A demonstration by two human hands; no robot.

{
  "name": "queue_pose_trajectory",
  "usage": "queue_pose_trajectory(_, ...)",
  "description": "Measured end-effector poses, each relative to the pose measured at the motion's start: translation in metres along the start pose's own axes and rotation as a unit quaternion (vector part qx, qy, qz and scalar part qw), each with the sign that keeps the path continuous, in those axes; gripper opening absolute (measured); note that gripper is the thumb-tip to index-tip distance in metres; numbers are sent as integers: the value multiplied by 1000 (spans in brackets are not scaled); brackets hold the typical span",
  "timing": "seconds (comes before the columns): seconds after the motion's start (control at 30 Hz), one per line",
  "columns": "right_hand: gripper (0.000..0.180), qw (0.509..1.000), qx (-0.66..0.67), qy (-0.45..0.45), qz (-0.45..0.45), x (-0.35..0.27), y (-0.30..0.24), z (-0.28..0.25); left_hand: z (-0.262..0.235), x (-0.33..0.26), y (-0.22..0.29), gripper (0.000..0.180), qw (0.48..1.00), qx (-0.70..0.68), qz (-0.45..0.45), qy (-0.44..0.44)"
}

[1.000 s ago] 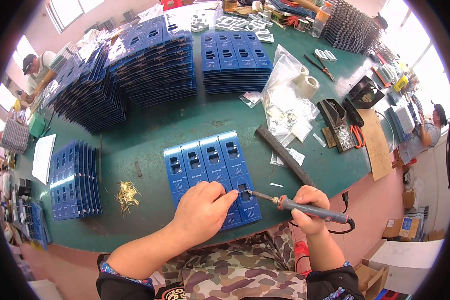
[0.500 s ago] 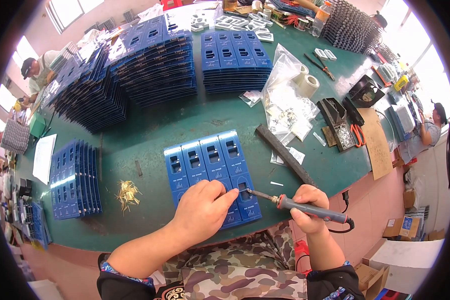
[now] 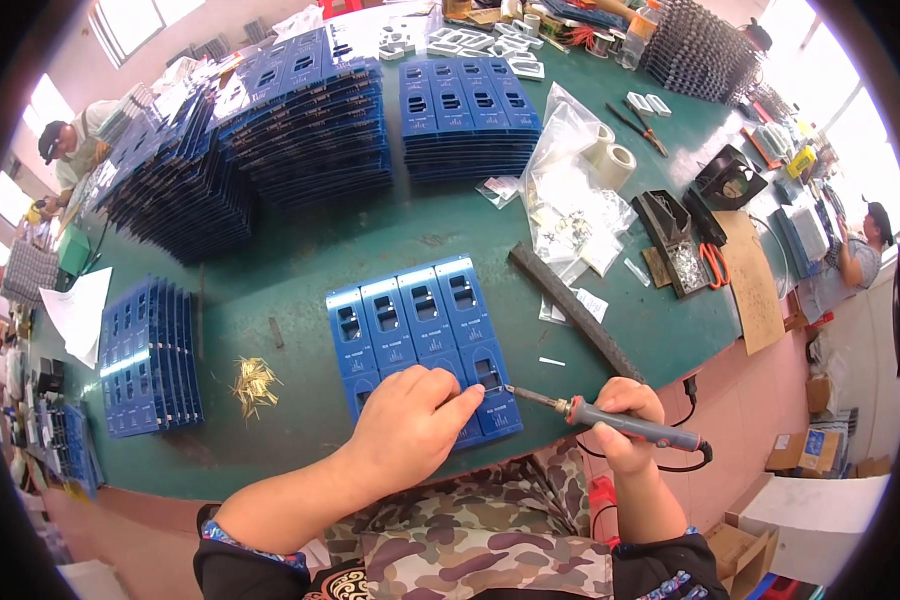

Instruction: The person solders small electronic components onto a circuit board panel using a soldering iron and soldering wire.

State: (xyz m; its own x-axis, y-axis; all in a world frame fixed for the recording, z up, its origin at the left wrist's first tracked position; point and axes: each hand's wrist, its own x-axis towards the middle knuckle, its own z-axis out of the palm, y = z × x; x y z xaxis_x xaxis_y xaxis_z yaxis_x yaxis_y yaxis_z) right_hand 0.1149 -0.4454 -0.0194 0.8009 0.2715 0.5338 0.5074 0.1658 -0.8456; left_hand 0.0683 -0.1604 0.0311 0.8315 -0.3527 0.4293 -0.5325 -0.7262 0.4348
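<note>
A blue circuit-board panel (image 3: 395, 345) with several cut-out windows lies flat on the green table before me. Over its near part rests my left hand (image 3: 405, 425), thumb and fingers pinched together beside the lower right window; whatever they may hold is too small or hidden to tell. My right hand (image 3: 628, 420) grips a grey soldering iron (image 3: 625, 425) like a pen. Its metal tip points left and sits at the panel's right edge, close by that same window. To the left of the panel lies a loose pile of thin gold-coloured pins (image 3: 256, 388).
Tall stacks of blue panels (image 3: 310, 130) stand at the back left, a lower stack (image 3: 470, 120) at back centre. A dark bar (image 3: 575, 310) lies right of the panel, beyond it plastic bags (image 3: 575, 215), a parts box (image 3: 675, 245) and orange-handled scissors (image 3: 713, 265). Other people sit farther off.
The soldering iron's tip has drawn back slightly to the right and down from the window. My left hand stays pinched at nearly the same spot.
</note>
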Motion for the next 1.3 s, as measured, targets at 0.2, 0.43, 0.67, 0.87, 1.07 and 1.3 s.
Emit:
queue_pose_trajectory(0.2, 21, 1000, -9, -7, 3, 4, -3, 3, 0, 0, 0, 31, 1000, 4, 4, -5)
queue_pose_trajectory(0.43, 20, 1000, -17, -6, 2, 4, -2, 2, 0, 0, 1, 25, 1000, 11, 4, -17)
queue_pose_trajectory(0.67, 21, 1000, -11, -11, 6, 5, -2, 2, 0, 0, 0, 24, 1000, 4, 0, -14)
queue_pose_trajectory(0.87, 22, 1000, -11, -11, 2, 5, -1, 2, 0, 0, 1, 24, 1000, 8, 3, -16)
queue_pose_trajectory(1.07, 23, 1000, -13, -22, -5, 4, 0, 0, 1, 0, 0, 24, 1000, 7, 5, -16)
queue_pose_trajectory(1.3, 25, 1000, 27, -2, 4, -1, 3, -3, 0, -1, 0, 25, 1000, -2, 3, -9)
